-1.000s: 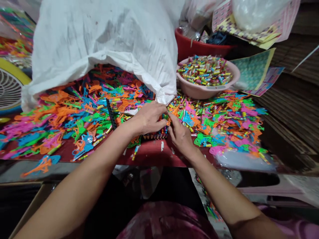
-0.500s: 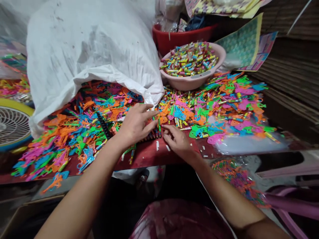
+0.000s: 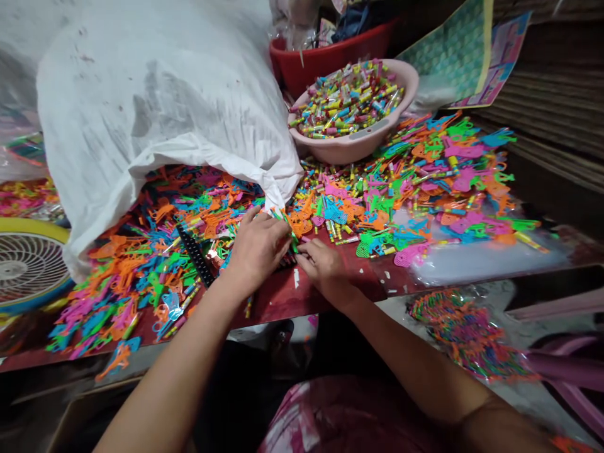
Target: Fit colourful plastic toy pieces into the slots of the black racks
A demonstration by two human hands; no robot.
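Red tabletop [image 3: 283,299]: short row of coloured tubes [image 3: 287,260] laid, bright plastic heap [image 3: 425,182] loose at right. Left hand [image 3: 257,248] curled over row, grip unclear; right hand [image 3: 323,267] fingertips pinched.

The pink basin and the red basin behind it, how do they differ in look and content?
The pink basin is pale and heaped with small colourful tubes; the red basin is deep red and holds plastic wrap and dark cloth. The pink basin shows whole; the red basin is partly hidden. Both are round.
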